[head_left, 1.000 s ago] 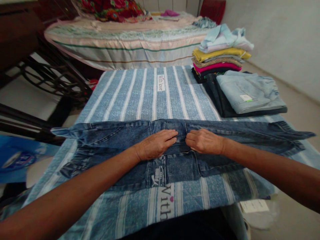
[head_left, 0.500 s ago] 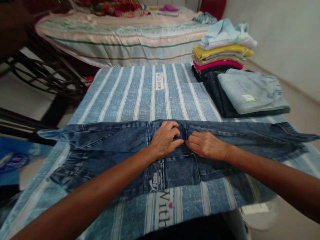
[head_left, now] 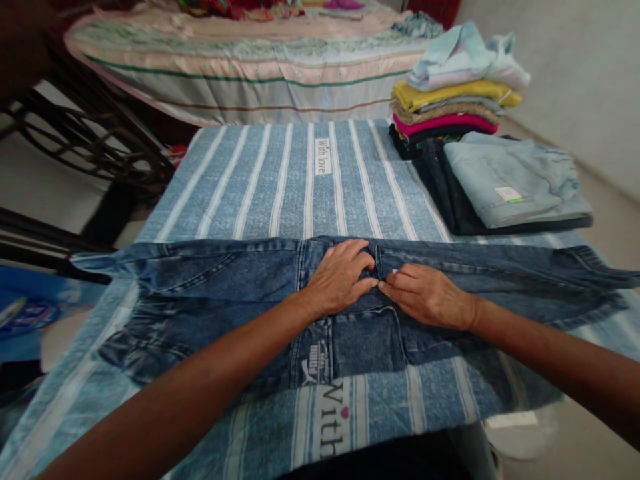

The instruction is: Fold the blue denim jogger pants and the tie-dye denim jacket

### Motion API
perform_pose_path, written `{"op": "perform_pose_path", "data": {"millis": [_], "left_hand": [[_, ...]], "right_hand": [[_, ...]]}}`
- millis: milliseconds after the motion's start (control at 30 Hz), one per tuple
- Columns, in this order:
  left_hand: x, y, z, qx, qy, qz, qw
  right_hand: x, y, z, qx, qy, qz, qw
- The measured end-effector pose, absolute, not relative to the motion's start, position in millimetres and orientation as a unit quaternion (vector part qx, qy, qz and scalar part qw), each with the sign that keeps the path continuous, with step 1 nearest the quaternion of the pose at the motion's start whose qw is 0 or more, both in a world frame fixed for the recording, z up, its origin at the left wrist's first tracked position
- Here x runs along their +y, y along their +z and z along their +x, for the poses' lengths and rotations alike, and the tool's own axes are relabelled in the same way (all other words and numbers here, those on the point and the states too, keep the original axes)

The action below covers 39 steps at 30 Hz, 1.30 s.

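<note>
A pair of dark blue denim jeans point(head_left: 260, 273) lies lengthwise across the table, its gathered waist at left and the leg hems at right. White Puma lettering point(head_left: 314, 363) shows near a patch pocket point(head_left: 367, 340) on the nearer leg. On the farther leg, the bent fingers and thumb of my left hand point(head_left: 340, 277) hold the denim beside a pocket edge. My right hand point(head_left: 430, 293) pinches that same edge, its fingertips close to my left thumb. What exactly lies under the fingertips is hidden.
A blue and white striped cloth point(head_left: 255, 180) covers the table. Folded light jeans point(head_left: 520, 180) lie on dark trousers at the right, before a stack of folded clothes point(head_left: 450, 110). Beyond is a bed point(head_left: 240, 73); a dark metal frame point(head_left: 95, 147) stands at left.
The view has shifted slightly. My hands stay on the same pocket edge of the jeans; the right fingers have turned a little, and a fingertip shows above the thumb.
</note>
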<state>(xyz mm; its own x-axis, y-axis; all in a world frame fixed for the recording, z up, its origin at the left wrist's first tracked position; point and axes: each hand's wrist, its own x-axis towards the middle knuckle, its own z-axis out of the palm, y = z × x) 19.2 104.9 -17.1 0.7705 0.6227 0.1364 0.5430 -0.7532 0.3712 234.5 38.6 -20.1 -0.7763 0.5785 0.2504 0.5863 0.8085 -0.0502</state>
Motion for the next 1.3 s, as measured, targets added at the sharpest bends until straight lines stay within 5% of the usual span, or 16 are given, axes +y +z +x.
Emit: {"op": "perform_pose_path", "data": {"millis": [267, 567, 833, 1067, 1300], "left_hand": [[105, -17, 21, 0.325, 0.126, 0.924, 0.159], [105, -15, 23, 0.342, 0.121, 0.916, 0.170], [105, -14, 23, 0.352, 0.111, 0.912, 0.178], [105, -14, 24, 0.358, 0.093, 0.913, 0.171], [105, -15, 23, 0.361, 0.094, 0.912, 0.173]], "right_hand": [[52, -8, 235, -0.897, 0.110, -0.370, 0.214], [94, 9, 223, -0.949, -0.023, -0.313, 0.040], [100, 0, 225, -0.962, -0.048, -0.268, 0.014], [96, -16, 223, -0.933, -0.043, -0.343, 0.096], [100, -3, 224, -0.943, -0.004, -0.332, 0.035]]}}
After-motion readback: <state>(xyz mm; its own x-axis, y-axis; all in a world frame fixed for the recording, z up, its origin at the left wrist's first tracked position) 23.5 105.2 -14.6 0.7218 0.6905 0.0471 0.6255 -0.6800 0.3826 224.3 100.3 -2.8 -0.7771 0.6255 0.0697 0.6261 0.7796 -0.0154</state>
